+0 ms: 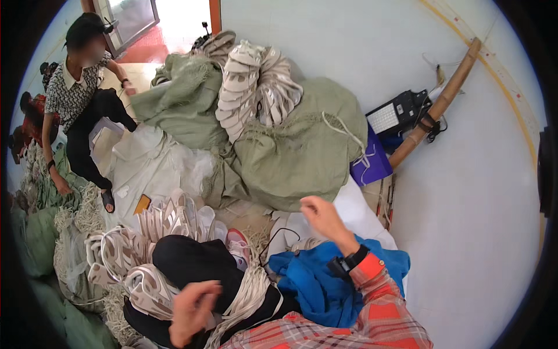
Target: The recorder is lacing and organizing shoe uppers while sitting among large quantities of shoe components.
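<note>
My left hand (193, 311) hangs over my lap at the lower edge, fingers loosely bent and apart. Nothing shows in it. Just right of it, a bundle of cream laces (251, 294) lies across my black-trousered leg. My right hand (328, 222), with a dark band at the wrist, is raised above a blue cloth (325, 285); its fingers are loosely stretched and seem to hold nothing. Beside my left knee curves a row of nested beige-and-white shoe uppers (174, 218). More uppers (152, 288) lie close to my left hand.
Green woven sacks (299, 154) fill the far middle, with stacked shoe uppers (241, 87) on top. Another person (81, 93) sits at the far left. A bamboo pole (436, 107) leans on the right wall beside a black keyboard-like device (395, 113) and a purple bag (372, 160).
</note>
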### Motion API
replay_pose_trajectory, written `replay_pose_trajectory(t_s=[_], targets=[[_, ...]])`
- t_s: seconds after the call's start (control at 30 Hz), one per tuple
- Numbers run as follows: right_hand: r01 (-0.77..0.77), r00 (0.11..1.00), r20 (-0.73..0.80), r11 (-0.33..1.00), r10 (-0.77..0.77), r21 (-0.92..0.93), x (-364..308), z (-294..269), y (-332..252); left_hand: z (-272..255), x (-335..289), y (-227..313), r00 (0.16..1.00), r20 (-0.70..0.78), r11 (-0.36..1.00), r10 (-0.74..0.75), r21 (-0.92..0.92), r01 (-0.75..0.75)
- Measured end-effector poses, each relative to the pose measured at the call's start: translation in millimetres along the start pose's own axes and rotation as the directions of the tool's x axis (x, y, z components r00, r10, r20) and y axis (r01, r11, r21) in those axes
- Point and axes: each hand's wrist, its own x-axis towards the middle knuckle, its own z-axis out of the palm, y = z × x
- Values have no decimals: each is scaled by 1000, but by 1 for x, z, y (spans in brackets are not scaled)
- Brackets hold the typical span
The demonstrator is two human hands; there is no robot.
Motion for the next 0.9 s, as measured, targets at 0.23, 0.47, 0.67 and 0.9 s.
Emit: replay_pose_trajectory(t_s=[0.23,0.47,0.67,0.9], targets=[[-77,905,334,875,262,-477,-11,12,162,-68,-17,-50,850,-465,966,-247,-50,253],[-347,934,100,938,343,22,-54,-132,-95,-118,-60,-70,877,-458,952,-146,175,250],[-180,978,63,952,201,-247,-192,-133,-253,-127,-70,-107,978,-134,890,160,448,-85],[328,933,298,823,-203,-464,-266,-110,-343,-103,-61,-57,870,16,646,492,664,-377]])
